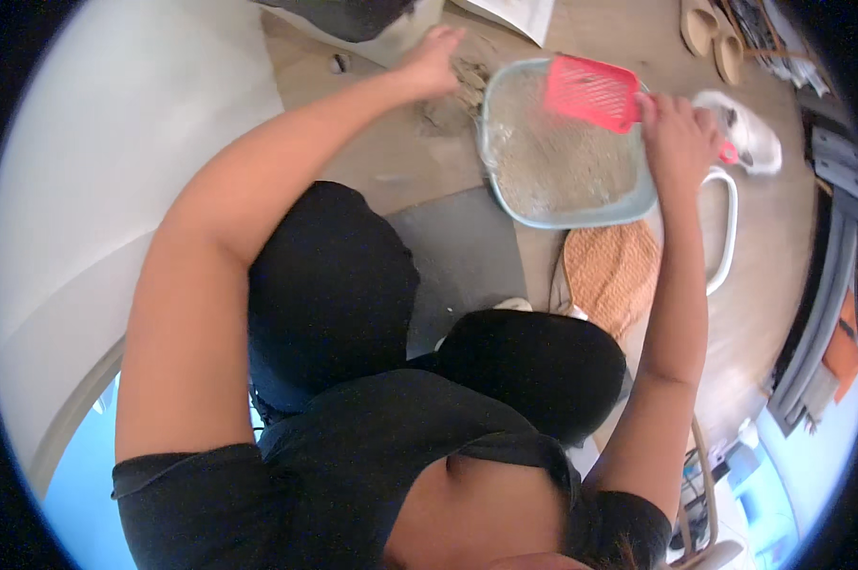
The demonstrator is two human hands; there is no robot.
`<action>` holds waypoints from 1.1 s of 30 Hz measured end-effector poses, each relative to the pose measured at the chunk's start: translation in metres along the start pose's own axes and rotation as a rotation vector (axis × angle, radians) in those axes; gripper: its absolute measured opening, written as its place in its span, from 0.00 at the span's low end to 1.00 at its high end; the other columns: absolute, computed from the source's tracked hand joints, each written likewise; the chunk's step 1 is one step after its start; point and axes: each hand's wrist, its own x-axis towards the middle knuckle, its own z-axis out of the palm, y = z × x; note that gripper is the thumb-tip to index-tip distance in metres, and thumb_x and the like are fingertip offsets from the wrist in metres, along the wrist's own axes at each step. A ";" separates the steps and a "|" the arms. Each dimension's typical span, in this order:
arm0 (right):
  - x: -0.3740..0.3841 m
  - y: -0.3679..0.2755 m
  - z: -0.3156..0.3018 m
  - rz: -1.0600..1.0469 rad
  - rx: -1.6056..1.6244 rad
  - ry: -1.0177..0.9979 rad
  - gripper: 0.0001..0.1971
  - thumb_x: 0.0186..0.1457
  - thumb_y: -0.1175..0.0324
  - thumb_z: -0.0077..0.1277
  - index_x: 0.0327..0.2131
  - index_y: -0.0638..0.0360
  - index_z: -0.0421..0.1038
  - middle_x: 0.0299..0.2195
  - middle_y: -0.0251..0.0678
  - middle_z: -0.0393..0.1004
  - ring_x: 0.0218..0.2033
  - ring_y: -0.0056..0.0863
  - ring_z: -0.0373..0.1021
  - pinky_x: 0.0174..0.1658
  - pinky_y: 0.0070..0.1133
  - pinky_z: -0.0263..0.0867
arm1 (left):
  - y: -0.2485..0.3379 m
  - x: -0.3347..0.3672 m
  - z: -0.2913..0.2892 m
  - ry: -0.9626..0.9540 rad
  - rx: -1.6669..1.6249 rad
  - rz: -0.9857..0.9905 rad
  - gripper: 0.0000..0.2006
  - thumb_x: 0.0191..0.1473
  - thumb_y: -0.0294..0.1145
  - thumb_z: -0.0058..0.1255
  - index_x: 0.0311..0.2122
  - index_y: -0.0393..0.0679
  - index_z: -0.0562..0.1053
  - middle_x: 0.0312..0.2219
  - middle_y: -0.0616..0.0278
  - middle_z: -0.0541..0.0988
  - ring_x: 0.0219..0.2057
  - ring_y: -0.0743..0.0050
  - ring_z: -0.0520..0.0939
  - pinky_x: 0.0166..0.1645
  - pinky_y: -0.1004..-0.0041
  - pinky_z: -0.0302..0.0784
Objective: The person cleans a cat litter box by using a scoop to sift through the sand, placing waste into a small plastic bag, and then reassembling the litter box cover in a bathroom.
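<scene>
My right hand (680, 138) is closed round the handle of a red slotted litter scoop (595, 92). The scoop's blade is over the far right part of a pale blue litter tray (581, 220), and the handle's ring end sticks out past my hand. Greyish-brown litter (562, 161) covers the tray's bottom. To the tray's left, my left hand (433, 65) reaches out with its fingers apart, beside a white container (396, 43) with something dark in it. Brown clumps and loose litter (462, 90) lie on the floor between that hand and the tray.
A grey mat (467, 252) lies before my knees. An orange-brown woven piece (609, 271) sits against the tray's near side. On the right are a white curved frame (730, 233) and a white bag (752, 138). Tan slippers (714, 43) lie at the far right.
</scene>
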 end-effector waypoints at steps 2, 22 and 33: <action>-0.015 0.039 0.017 0.070 -0.068 -0.133 0.19 0.53 0.46 0.41 0.32 0.46 0.75 0.31 0.32 0.73 0.40 0.37 0.64 0.46 0.35 0.53 | -0.004 -0.003 -0.007 -0.033 -0.055 -0.024 0.42 0.32 0.21 0.53 0.59 0.42 0.55 0.56 0.49 0.55 0.56 0.53 0.61 0.57 0.71 0.62; 0.013 0.078 0.196 -0.358 -0.260 -0.074 0.17 0.57 0.57 0.35 0.45 0.44 0.70 0.53 0.27 0.64 0.57 0.32 0.55 0.56 0.41 0.49 | 0.000 -0.008 -0.013 -0.115 -0.058 0.036 0.43 0.33 0.19 0.51 0.60 0.44 0.52 0.56 0.48 0.56 0.55 0.55 0.62 0.57 0.70 0.61; -0.048 0.328 0.236 0.357 -0.778 -0.733 0.22 0.55 0.60 0.37 0.55 0.50 0.59 0.57 0.37 0.56 0.58 0.34 0.53 0.55 0.42 0.49 | -0.003 -0.025 -0.020 -0.131 -0.076 -0.010 0.42 0.34 0.18 0.49 0.60 0.46 0.52 0.55 0.50 0.56 0.57 0.56 0.59 0.60 0.69 0.57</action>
